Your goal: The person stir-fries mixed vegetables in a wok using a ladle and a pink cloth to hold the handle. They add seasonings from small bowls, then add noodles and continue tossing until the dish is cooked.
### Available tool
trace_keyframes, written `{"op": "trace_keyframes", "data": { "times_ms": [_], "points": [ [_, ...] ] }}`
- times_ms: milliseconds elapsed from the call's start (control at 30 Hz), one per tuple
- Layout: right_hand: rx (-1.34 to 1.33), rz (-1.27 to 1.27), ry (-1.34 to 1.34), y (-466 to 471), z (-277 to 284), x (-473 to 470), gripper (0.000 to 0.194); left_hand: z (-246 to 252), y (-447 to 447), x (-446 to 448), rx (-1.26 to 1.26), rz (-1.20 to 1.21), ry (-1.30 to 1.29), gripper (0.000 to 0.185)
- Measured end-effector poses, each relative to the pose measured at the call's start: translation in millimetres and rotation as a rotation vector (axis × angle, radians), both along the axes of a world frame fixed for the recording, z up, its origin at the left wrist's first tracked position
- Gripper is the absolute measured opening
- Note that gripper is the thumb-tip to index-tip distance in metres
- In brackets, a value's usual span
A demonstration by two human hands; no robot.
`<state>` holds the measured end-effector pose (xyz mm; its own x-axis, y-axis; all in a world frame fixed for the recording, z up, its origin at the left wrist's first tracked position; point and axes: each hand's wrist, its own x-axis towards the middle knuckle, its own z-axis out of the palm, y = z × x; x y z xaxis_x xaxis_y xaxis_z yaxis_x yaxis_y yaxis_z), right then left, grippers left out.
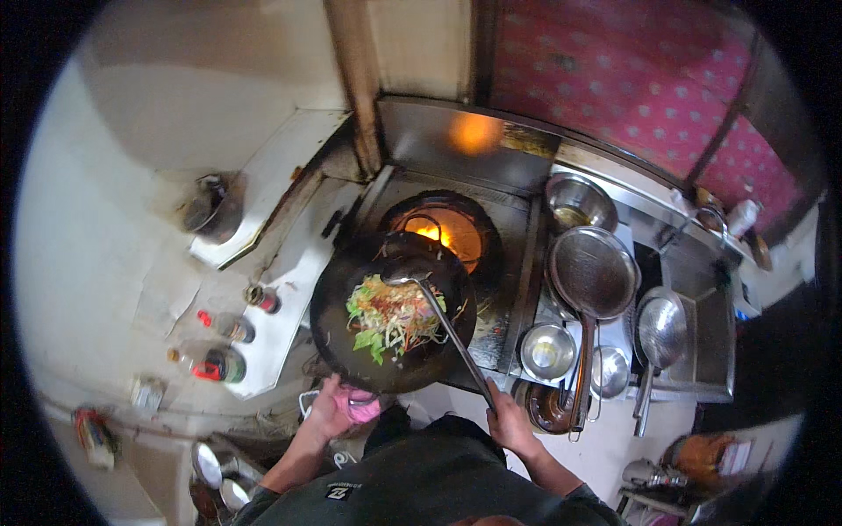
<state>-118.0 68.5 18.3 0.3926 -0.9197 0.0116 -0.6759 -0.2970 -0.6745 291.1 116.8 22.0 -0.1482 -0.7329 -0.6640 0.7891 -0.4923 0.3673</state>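
Observation:
My left hand grips the near handle of a dark wok through a folded pink cloth. Shredded cabbage, other vegetable strips and a reddish seasoning lie heaped inside the wok. In my right hand is the long handle of a metal ladle, whose bowl rests at the heap's upper edge. The wok is off-centre of the round burner, towards me and to the left, and orange flame shows past its far handle.
Right of the stove stand a steel pot, a round strainer, a steel bowl and a perforated skimmer by a sink. Several bottles stand on a white shelf at left.

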Motion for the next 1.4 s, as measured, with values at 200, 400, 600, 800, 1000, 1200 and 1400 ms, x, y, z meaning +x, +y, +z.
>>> {"op": "trace_keyframes", "data": {
  "times_ms": [200, 400, 600, 800, 1000, 1200, 1400],
  "points": [
    [0.388, 0.028, -0.046, 13.7, 103.3, 5.4, 0.070, -0.7, -70.9, 18.9, -0.205, -0.145, -0.152, 0.063],
    [0.233, -0.031, 0.234, -62.8, 97.8, 78.9, 0.069, -51.5, -214.5, 23.3, -0.380, -0.219, -0.136, 0.051],
    [0.141, -0.184, 0.320, -53.4, 87.7, 109.6, 0.077, -106.8, -280.4, -13.0, -0.224, -0.172, -0.111, 0.034],
    [0.292, -0.072, 0.095, -59.4, 101.7, 95.6, 0.074, -104.7, -292.1, -21.9, -0.218, -0.109, -0.035, 0.037],
    [0.255, -0.154, 0.081, -63.1, 125.9, 85.8, 0.068, -35.3, -196.8, -3.9, -0.341, -0.152, -0.228, 0.040],
    [0.544, -0.127, 0.032, -25.6, 155.2, 6.1, 0.067, -22.7, -210.2, 28.2, -0.437, -0.258, -0.014, 0.039],
    [0.123, -0.123, 0.109, -62.9, 92.2, 72.3, 0.070, -73.6, -220.8, -15.2, -0.115, -0.225, 0.055, 0.030]
  ]
}}
